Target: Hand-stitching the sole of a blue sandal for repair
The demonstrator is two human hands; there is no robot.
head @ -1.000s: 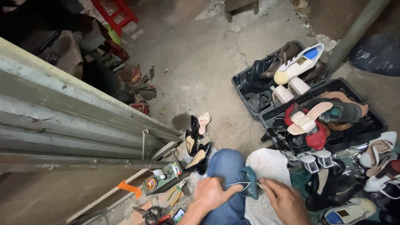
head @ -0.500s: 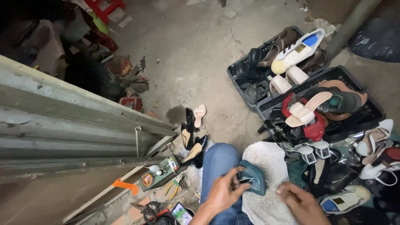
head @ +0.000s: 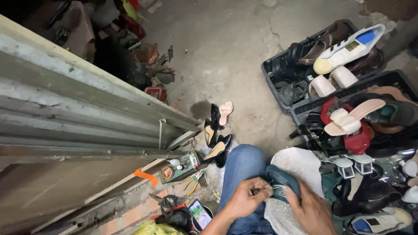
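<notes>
The grey corrugated metal shutter [head: 78,126] fills my nine o'clock side, its foot serving as a ledge for a small tin and bottles, where I can get at them. Bare concrete floor [head: 226,48] runs up to twelve o'clock. At two o'clock two black crates [head: 300,109] hold piled footwear, a white sneaker [head: 348,50] lying on top and a tan sandal [head: 352,117] across a red shoe, so the pairs stay off the ground. Black high heels [head: 215,139] lie just beyond my jeans knee [head: 244,169], out of the way but near. A white cloth [head: 300,167] is draped over my lap, padding the work. On it rests the teal shoe [head: 283,180], toward six o'clock. My right hand [head: 311,213] clasps its near end, fingers closed around it to steady it. My left hand [head: 246,200] is pinched on a thin needle-like tool [head: 266,186] with pale thread at the shoe's edge.
</notes>
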